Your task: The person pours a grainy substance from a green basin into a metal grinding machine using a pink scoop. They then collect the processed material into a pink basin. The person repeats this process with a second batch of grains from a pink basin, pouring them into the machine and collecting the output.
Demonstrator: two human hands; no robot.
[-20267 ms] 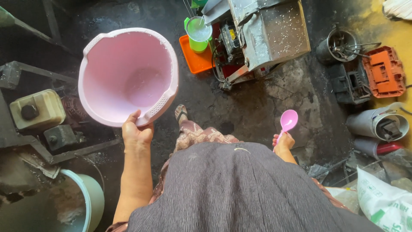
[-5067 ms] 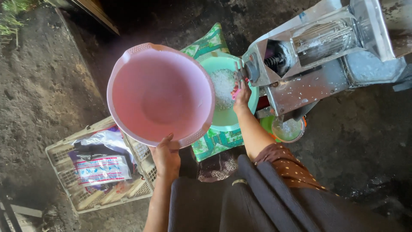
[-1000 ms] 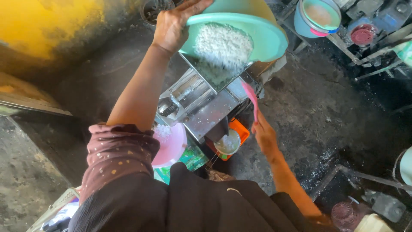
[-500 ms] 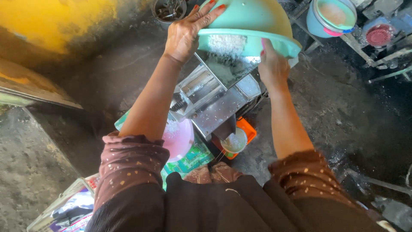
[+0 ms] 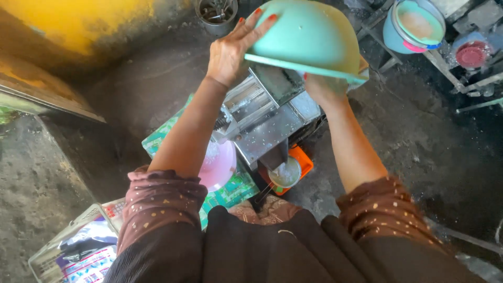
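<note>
I hold a large teal basin (image 5: 309, 36) tipped upside down over the top hopper of a metal grinding machine (image 5: 267, 118). My left hand (image 5: 230, 47) grips its left rim, fingers spread over the outside. My right hand (image 5: 322, 86) supports the rim from below on the right. The basin's inside is hidden. A pink basin (image 5: 217, 165) sits under the machine on the left, partly behind my left arm. A small metal bowl (image 5: 285, 173) with white stuff rests on an orange tray (image 5: 305, 161) below the spout.
A blue bucket with a lid (image 5: 411, 26) and a red round part (image 5: 471, 52) stand at the top right. A dark pot (image 5: 216, 11) is at the top. A wire crate (image 5: 78, 246) with printed bags lies at the bottom left on a green patterned mat (image 5: 236, 191).
The teal basin has tilted further, from showing white grated stuff to fully overturned over the hopper. My right hand moved from below the machine up to the basin's rim.
</note>
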